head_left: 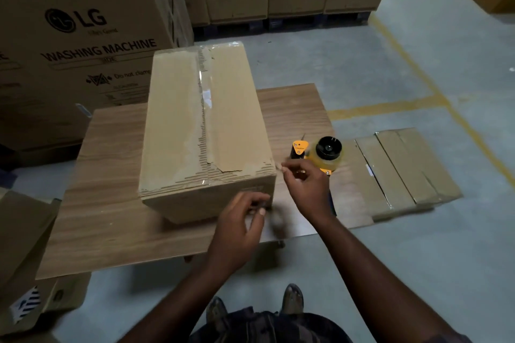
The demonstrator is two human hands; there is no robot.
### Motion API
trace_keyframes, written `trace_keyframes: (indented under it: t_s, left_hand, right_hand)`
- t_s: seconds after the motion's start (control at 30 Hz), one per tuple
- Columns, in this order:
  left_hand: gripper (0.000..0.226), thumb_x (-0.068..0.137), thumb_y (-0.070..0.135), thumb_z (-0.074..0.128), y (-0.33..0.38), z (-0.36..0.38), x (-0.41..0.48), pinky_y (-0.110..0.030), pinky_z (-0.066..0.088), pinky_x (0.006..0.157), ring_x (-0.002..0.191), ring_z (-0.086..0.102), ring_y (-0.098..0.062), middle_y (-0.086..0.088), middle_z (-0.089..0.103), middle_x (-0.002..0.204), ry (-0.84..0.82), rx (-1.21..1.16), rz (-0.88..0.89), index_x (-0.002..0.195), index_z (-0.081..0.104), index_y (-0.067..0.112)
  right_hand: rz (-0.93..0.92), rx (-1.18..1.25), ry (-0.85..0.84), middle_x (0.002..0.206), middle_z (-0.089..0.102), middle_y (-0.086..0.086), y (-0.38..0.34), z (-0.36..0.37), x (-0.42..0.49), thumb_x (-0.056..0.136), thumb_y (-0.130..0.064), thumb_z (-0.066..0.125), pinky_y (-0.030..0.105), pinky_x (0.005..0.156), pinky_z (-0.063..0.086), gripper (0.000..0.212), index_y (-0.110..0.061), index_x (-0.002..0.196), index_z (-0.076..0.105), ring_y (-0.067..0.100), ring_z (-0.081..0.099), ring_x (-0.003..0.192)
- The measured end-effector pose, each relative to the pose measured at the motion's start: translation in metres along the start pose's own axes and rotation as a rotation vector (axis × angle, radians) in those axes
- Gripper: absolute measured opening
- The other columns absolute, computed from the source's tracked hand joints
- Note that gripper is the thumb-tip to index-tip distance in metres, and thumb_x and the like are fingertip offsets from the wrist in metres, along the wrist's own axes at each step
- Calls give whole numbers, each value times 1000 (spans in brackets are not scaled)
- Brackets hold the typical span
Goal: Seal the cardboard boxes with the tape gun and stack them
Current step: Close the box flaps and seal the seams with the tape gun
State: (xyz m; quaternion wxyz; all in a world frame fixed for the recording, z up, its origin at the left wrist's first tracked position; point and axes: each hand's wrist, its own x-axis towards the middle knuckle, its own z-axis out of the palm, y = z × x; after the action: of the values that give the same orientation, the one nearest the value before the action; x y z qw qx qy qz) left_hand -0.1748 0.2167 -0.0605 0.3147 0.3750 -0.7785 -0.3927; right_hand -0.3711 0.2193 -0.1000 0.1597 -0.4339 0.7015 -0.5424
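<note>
Box (pixel 206 120), one, taped along its top seam, stands on the wooden surface (pixel 111 203); one tape gun (pixel 323 152) lies just right of it. Two hands: left hand (pixel 239 228), fingers curled and blurred at the box's near face; right hand (pixel 306 184), fingers pinched by its near right corner. Whether either holds anything cannot be told.

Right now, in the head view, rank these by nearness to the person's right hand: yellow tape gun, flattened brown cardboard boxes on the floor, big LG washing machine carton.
1. yellow tape gun, on the wooden table, just beyond the right hand.
2. flattened brown cardboard boxes, on the floor to its right.
3. big LG washing machine carton, far left, behind the table.
</note>
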Motion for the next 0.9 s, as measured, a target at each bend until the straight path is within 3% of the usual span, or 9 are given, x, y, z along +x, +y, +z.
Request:
trace_keyframes:
  t_s: [0.13, 0.2, 0.27, 0.43, 0.53, 0.6, 0.7, 0.83, 0.9]
  left_hand:
    - [21, 93, 4, 61, 4, 61, 34, -11, 43, 72, 83, 60, 3, 15, 65, 94, -239, -109, -217, 101, 70, 22]
    - [20, 93, 6, 60, -3, 92, 52, -15, 43, 70, 75, 57, 5, 16, 65, 86, -277, -160, -347, 98, 71, 23]
    - [20, 92, 9, 61, -13, 121, 68, -23, 49, 73, 78, 61, 1, 16, 67, 85, -272, -171, -469, 99, 73, 25]
    - [13, 91, 19, 62, -37, 171, 95, -25, 50, 80, 96, 67, -14, 7, 72, 99, -288, -100, -702, 99, 70, 26]
    - [15, 91, 16, 58, -42, 190, 103, -37, 56, 77, 85, 68, -21, -5, 73, 99, -300, -113, -827, 101, 69, 20]
    - [19, 91, 15, 54, -44, 200, 108, -33, 51, 69, 85, 67, -22, -6, 73, 97, -323, -65, -825, 103, 70, 17]
    - [19, 87, 18, 55, -46, 208, 113, -36, 57, 74, 87, 69, -24, -5, 74, 94, -306, -67, -870, 99, 70, 17]
    - [37, 69, 22, 49, -45, 208, 116, -42, 57, 75, 85, 70, -31, -12, 74, 90, -332, -115, -871, 99, 70, 16]
    - [32, 75, 14, 49, -39, 203, 117, -38, 54, 65, 77, 67, -31, -14, 71, 86, -316, -146, -886, 99, 68, 11]
  right_hand:
    - [367, -24, 7, 89, 75, -1, 45, -28, 10, 91, -10, 69, 29, 75, 51, 10, -19, 91, 74, 16, 70, 85]
    - [510, -96, 5, 95, 75, 1, 62, -40, 14, 91, -13, 69, 25, 75, 42, 6, -15, 95, 73, 19, 68, 92]
    - [616, -149, -12, 103, 73, 6, 77, -48, 18, 91, -15, 69, 24, 75, 39, 10, -11, 100, 71, 23, 65, 99]
    - [724, -265, -137, 111, 66, 15, 108, -50, 27, 89, -21, 71, 28, 74, 37, 23, -7, 105, 64, 29, 62, 101]
    - [751, -288, -139, 117, 62, 18, 116, -44, 33, 89, -29, 73, 31, 78, 42, 33, -6, 110, 63, 32, 61, 105]
    - [810, -258, -126, 123, 57, 20, 117, -39, 39, 88, -38, 76, 36, 87, 46, 48, -3, 117, 59, 35, 58, 113]
    - [998, -116, -130, 131, 58, 20, 123, -33, 48, 85, -54, 74, 37, 93, 49, 70, 0, 126, 55, 35, 58, 120]
    - [1076, -38, -260, 97, 73, 11, 125, -26, 54, 80, -71, 69, 36, 79, 58, 58, -14, 88, 69, 28, 69, 90]
    - [1064, -38, -238, 92, 72, 9, 123, -23, 55, 77, -75, 69, 36, 78, 57, 61, -15, 86, 70, 28, 69, 90]
